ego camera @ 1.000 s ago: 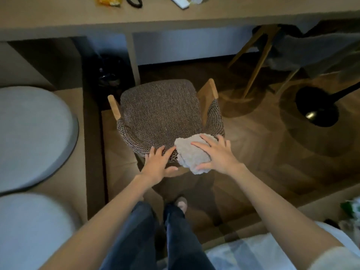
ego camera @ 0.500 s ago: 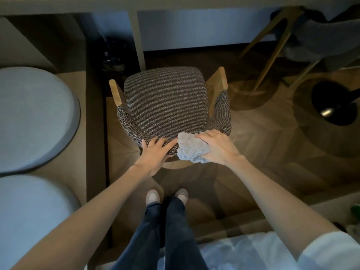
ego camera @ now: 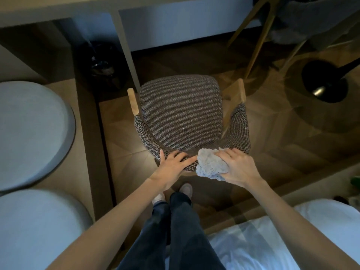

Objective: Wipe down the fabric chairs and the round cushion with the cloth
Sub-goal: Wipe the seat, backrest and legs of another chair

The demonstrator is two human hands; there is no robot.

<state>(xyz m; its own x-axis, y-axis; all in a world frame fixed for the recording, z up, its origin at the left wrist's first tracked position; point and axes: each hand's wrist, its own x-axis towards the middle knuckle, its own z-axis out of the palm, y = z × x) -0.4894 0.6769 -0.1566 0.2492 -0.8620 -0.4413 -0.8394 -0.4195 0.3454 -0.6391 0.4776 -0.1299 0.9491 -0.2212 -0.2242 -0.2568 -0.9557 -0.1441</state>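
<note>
A brown woven fabric chair (ego camera: 181,112) with wooden posts stands on the floor in front of me, seen from above. My left hand (ego camera: 171,166) rests on the top of its curved backrest, fingers spread and lying over the fabric. Just to the right, my right hand (ego camera: 238,168) grips a crumpled pale grey cloth (ego camera: 211,164) and holds it against the backrest's top edge. A round grey cushion (ego camera: 29,129) lies on the wooden bench at the left, with a second one (ego camera: 33,230) nearer to me.
A desk leg (ego camera: 126,49) stands just behind the chair. A second grey chair with wooden legs (ego camera: 303,22) is at the top right, next to a black round lamp base (ego camera: 324,82). White bedding (ego camera: 272,240) lies at the lower right. My legs and feet (ego camera: 175,221) are below the chair.
The camera has tilted down, so the desk top left the view. My right hand bunched the cloth and slid it from the backrest's outer side up onto its top edge. The left hand stayed put.
</note>
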